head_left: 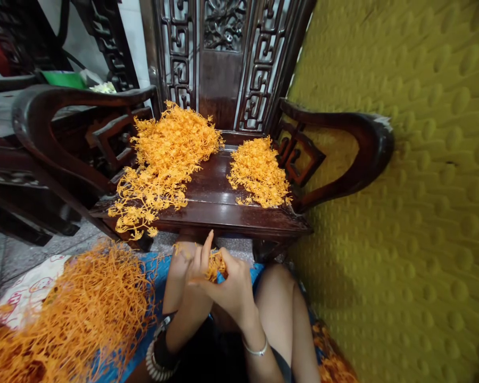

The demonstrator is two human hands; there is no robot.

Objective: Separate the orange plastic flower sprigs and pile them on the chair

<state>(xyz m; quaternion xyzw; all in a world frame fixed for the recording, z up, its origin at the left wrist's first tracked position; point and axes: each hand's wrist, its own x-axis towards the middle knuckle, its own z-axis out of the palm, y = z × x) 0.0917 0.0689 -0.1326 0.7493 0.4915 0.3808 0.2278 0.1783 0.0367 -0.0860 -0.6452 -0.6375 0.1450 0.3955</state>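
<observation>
My left hand and my right hand meet above my lap around a small tangle of orange stringy pieces. The right fingers and thumb curl round it. On the left, one finger points up while the others close against the tangle, partly hidden. Beyond my hands, a dark wooden chair seat bears a large heap of yellow-orange branched pieces on its left and a smaller heap of the same pieces on its right. A few from the larger heap hang over the front edge.
A big pile of thin orange strands lies at my left, beside a white printed bag and on a blue sheet. More orange pieces lie at lower right. A padded yellow surface rises along the right side.
</observation>
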